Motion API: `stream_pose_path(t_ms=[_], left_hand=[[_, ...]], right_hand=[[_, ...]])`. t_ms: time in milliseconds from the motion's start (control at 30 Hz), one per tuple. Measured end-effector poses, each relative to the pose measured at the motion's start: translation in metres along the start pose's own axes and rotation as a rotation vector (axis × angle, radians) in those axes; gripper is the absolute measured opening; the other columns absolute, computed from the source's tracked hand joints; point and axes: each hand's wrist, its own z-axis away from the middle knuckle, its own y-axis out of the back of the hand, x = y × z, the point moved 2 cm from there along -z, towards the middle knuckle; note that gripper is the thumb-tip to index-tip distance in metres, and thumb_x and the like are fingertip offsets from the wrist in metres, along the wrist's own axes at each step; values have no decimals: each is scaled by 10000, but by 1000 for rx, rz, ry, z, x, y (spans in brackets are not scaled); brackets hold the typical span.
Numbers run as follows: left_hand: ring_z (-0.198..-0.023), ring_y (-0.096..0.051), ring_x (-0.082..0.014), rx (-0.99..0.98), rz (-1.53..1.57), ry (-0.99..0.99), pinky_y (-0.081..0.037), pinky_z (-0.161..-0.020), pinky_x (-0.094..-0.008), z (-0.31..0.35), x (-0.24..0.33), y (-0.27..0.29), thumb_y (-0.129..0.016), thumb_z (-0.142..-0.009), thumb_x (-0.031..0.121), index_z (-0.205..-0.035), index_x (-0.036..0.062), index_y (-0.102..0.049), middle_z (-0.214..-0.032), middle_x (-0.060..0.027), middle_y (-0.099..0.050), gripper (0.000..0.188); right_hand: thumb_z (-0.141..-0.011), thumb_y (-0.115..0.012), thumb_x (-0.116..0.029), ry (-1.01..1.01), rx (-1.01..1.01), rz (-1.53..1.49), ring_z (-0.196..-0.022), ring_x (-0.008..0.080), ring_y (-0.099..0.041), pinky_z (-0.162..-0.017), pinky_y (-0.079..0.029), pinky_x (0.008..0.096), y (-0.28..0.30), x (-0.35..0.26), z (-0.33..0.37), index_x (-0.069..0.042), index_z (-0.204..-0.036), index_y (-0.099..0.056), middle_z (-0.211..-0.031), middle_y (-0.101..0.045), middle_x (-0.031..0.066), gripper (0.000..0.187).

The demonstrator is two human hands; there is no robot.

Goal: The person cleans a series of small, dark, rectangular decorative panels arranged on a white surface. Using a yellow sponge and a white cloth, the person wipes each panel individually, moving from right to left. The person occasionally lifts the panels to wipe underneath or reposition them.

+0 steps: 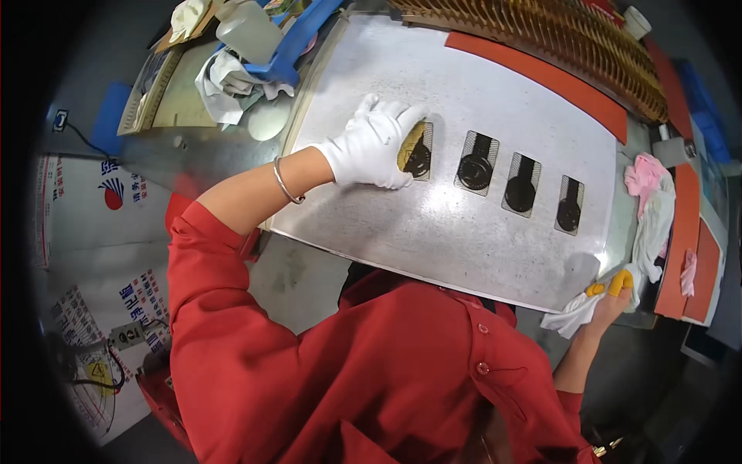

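Observation:
My left hand [376, 145], in a white glove, rests on a flat metal plate [433, 224] and presses a yellow-brown flexible piece [410, 143] into the leftmost of several rectangular slots. The other slots show black round parts [475, 164] below them. My right hand [607, 298], with yellow finger covers, grips a white cloth [572, 313] at the plate's near right corner. A thin bracelet [284, 182] circles my left wrist.
A row of yellow-brown pieces [556, 35] stands along the far edge behind an orange strip [541, 77]. White and pink rags [653, 201] lie at the right. A blue tray [297, 42], a plastic bottle [247, 31] and crumpled cloths [228, 81] sit at far left.

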Motion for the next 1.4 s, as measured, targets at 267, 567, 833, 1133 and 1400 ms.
stream_pose_path(t_ms=[267, 567, 833, 1133, 1400], left_hand=[[-973, -501, -366, -14, -82, -3, -419, -841, -425, 10, 12, 17, -697, -572, 429, -1243, 12, -409, -1123, -196, -476, 841], [-1121, -462, -330, 242, -275, 178, -406, -928, -369, -160, -95, 190, -731, -610, 409, -1286, 24, -367, -1230, -195, -444, 859], [-1171, -433, -295, -220, -493, 215, -396, -938, -395, -289, -144, 154, -781, -561, 355, -1346, 100, -329, -1279, -122, -433, 942], [-1188, -423, -313, -378, -406, 166, -379, -966, -392, -312, -152, 140, -778, -578, 296, -1361, 100, -293, -1321, -125, -407, 941], [-965, -591, -281, 322, 13, -17, -471, -837, -330, -177, -57, 135, -641, -759, 400, -1181, 39, -512, -1039, -182, -606, 570]], right_hand=[[-916, -479, -127, 251, 91, 292, -566, 59, -432, -486, -369, 205, -6, -8, 2, -31, -891, -500, -735, -477, -14, 102], [-901, -476, -102, 15, 69, 11, -704, 76, -452, -634, -376, 216, -9, -4, 9, -2, -913, -492, -791, -502, 12, 102], [-902, -467, -98, 45, 65, 12, -733, 79, -453, -676, -364, 215, -11, -14, 12, 3, -929, -496, -814, -510, 20, 109], [-903, -479, -135, 51, 78, 69, -648, 65, -453, -589, -360, 196, -12, -15, 12, -3, -932, -493, -773, -494, 2, 136], [-911, -482, -109, 7, 137, 68, -654, 63, -490, -559, -400, 200, -16, -18, 12, -1, -983, -519, -802, -539, 13, 136]])
